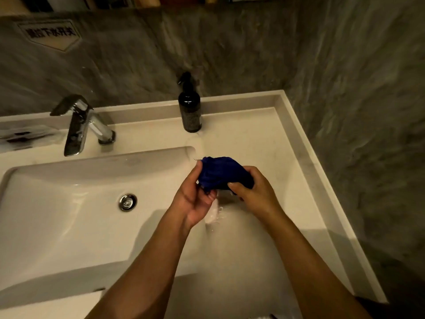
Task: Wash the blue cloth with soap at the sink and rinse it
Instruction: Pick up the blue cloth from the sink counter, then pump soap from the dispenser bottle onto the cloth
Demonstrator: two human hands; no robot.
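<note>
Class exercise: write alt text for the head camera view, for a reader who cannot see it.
Two hands, left hand and right hand, hold a bunched blue cloth over the counter right of a white sink. A faucet and dark bottle stand behind.

A bathroom or washroom; a white basin [57,215] with a metal drain plug [127,202] sits in a pale counter [264,139]; a chrome tap [80,125] stands behind it; a dark pump bottle [190,111] stands against grey stone-look walls [345,65]; a sign [49,34] is fixed there.
</note>
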